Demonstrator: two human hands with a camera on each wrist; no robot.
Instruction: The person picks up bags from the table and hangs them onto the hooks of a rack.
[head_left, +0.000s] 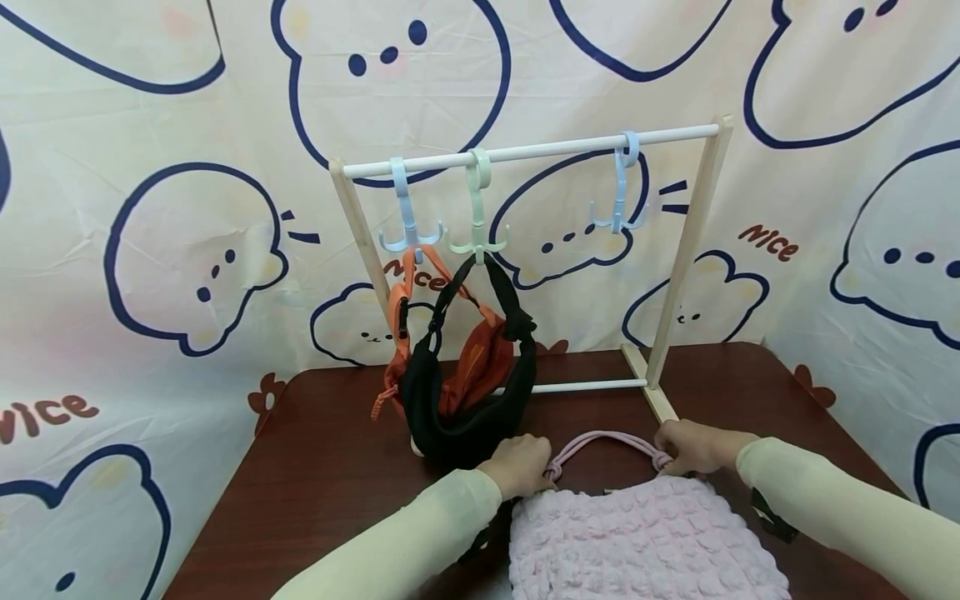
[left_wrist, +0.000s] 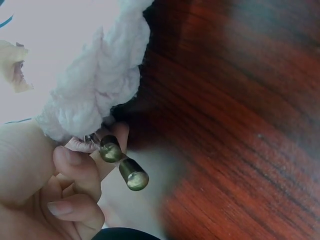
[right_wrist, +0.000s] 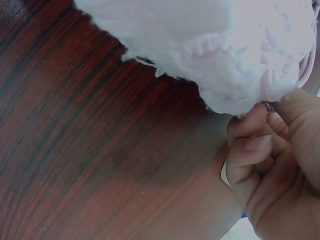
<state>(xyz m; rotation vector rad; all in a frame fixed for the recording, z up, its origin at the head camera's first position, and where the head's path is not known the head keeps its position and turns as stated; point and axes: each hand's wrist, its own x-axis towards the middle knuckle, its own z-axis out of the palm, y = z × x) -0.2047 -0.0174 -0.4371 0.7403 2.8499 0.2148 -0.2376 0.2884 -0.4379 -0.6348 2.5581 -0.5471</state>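
A pale pink, puffy-textured handbag (head_left: 637,542) is at the front of the table, its pink cord handle (head_left: 609,434) arching above the top edge. My left hand (head_left: 521,467) grips its upper left corner, beside one knotted end of the handle. At the upper right corner my right hand (head_left: 693,447) pinches the bag near the other knot. In the left wrist view, two metal cord ends (left_wrist: 134,179) stick out by the curled left fingers. The right wrist view has the right fingers (right_wrist: 250,150) bent under the bag's fuzzy edge (right_wrist: 225,97).
Behind the bag stands a rack with a white top bar (head_left: 540,151). A blue hook (head_left: 406,208) carries an orange bag (head_left: 480,367), a green hook (head_left: 477,208) a black bag (head_left: 457,433). Another blue hook (head_left: 620,187) hangs at right. The brown table (head_left: 300,500) meets a printed curtain.
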